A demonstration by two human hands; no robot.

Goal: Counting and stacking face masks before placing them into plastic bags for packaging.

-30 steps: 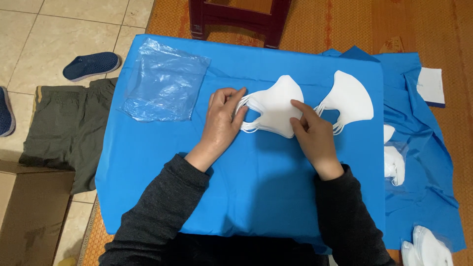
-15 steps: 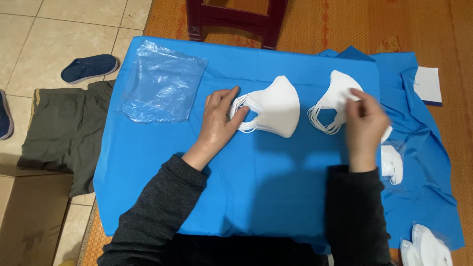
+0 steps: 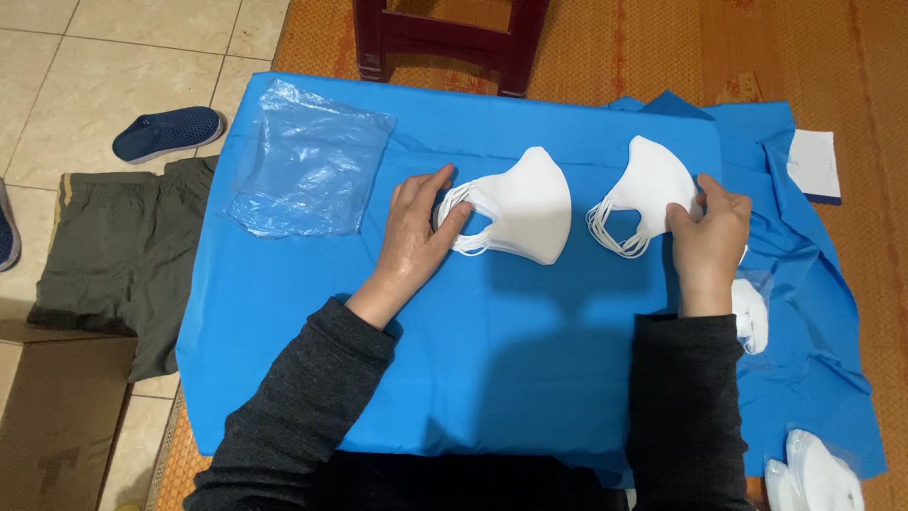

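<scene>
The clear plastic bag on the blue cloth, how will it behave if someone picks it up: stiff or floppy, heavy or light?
The clear plastic bag looks thin and wrinkled, so it would probably droop and fold when lifted. It lies flat and seems empty, so it is likely very light and could shift in a draught. Its glossy film may slide easily on the blue cloth.

white masks [image 3: 530, 203], blue cloth [image 3: 492, 331], olive shorts [image 3: 123, 255]
</scene>
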